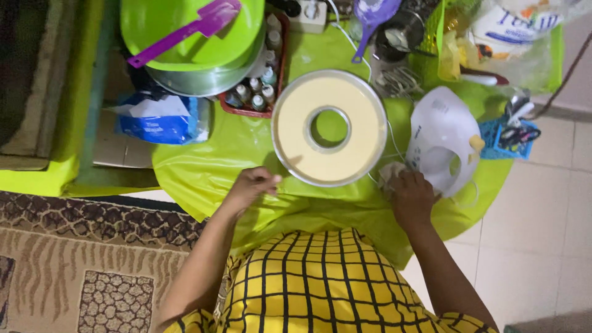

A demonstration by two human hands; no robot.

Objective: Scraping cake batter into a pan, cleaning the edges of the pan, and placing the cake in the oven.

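Mixer (443, 139) upright-ish, nose twd far-right, right hand (411, 196) gripping cloth (391, 172) beside it; left hand (254, 185) loosely curled, empty.

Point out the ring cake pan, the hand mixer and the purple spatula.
ring cake pan (296, 132), head view, on the batter left of the centre tube
hand mixer (441, 126), head view, white body
purple spatula (213, 17), head view, blade

green bowl (185, 31) cut by top edge, small bottles (256, 92) half hidden beneath it

Blue-and-white bag (161, 118) left of the ring pan, white plastic bag (521, 28) top right
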